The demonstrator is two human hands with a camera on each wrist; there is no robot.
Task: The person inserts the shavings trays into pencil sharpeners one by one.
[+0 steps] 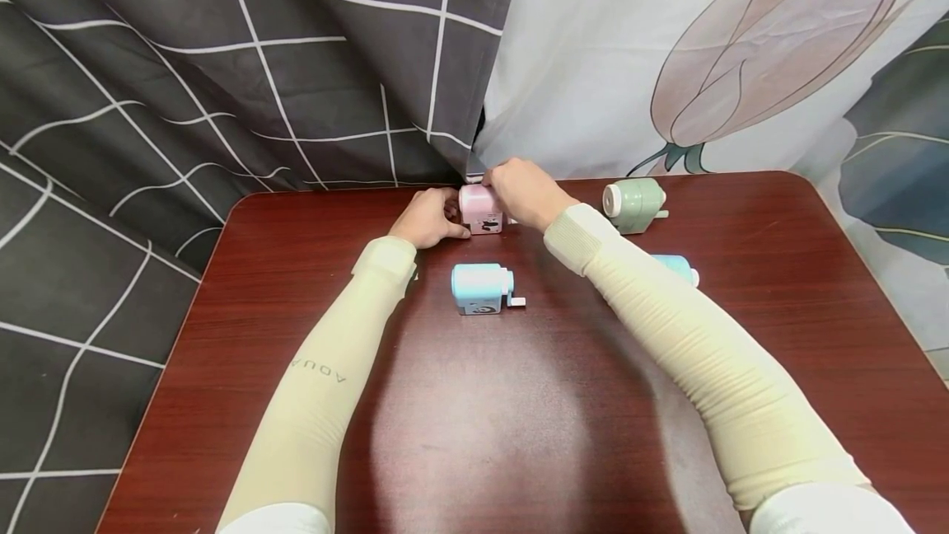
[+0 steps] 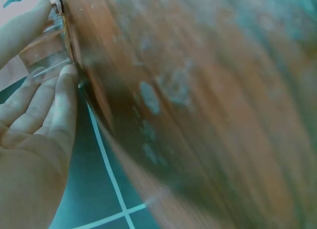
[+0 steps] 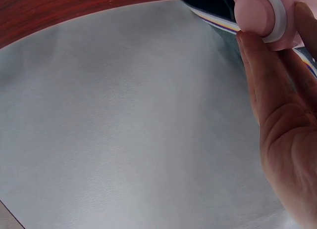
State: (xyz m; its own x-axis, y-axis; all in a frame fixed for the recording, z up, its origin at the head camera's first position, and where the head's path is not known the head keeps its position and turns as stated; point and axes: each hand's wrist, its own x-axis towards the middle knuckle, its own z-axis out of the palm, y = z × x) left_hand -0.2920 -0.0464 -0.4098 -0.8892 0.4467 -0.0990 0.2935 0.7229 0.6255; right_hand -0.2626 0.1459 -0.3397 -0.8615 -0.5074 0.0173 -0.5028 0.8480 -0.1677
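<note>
A pink crank pencil sharpener (image 1: 481, 203) with a small panda print stands at the back edge of the table, between both hands. My left hand (image 1: 427, 219) holds its left side. In the left wrist view, a clear plastic part (image 2: 47, 48) of it lies between thumb and fingers. From the right, my right hand (image 1: 528, 190) grips the sharpener, covering much of that side. The right wrist view shows the fingers and thumb against the pink body beside a round pink knob (image 3: 254, 14). Nearer the front, a light blue pencil sharpener (image 1: 476, 282) stands with its crank pointing right.
A green pencil sharpener (image 1: 639, 203) stands at the back right. Another blue one (image 1: 676, 267) is partly hidden by the right sleeve (image 1: 689, 353). Dark checked and white flowered curtains (image 1: 578, 64) hang right behind the reddish-brown table (image 1: 786, 270).
</note>
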